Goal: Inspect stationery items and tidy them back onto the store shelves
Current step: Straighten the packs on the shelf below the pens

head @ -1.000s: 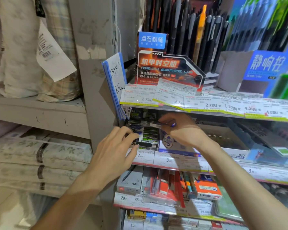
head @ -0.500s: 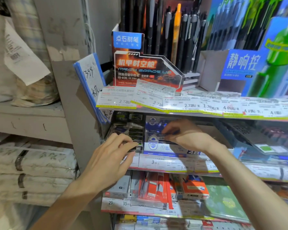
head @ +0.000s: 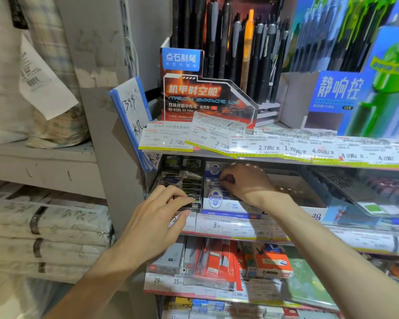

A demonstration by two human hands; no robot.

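On the middle shelf a black display box of small dark packs stands beside a blue-and-white display box. My left hand pinches the black box's front edge, fingers on top and thumb below. My right hand reaches under the upper shelf into the blue-and-white box. Its fingertips are closed on a small white pack, which the fingers mostly hide.
Above, a pen display and a blue-green display stand behind a strip of price tags. A blue folder leans on the grey upright. Orange and grey boxes fill the lower shelf. Folded bedding lies left.
My right hand carried the small white pack from above the black box rightward and deeper into the blue-and-white box. My left hand stayed on the black box's front.
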